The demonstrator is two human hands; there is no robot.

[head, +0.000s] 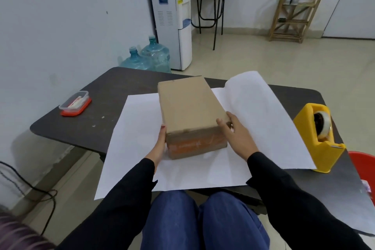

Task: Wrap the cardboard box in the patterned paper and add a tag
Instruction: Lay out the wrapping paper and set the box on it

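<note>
The orange print on the near end of the plain brown cardboard box [188, 107] is too smeared to read. Its long axis runs away from me on the white sheet of paper [134, 128]. My left hand [160, 144] presses flat against its left side; my right hand [237, 136] grips the near right corner.

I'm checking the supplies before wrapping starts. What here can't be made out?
All from the head view:
- Paper: only a white side shows; no pattern is visible.
- Clear container: contents too small and blurred.
- Cardboard box: print on its orange near face is blurred.
- Red object past the tape dispenser: cut off by the right edge.
</note>
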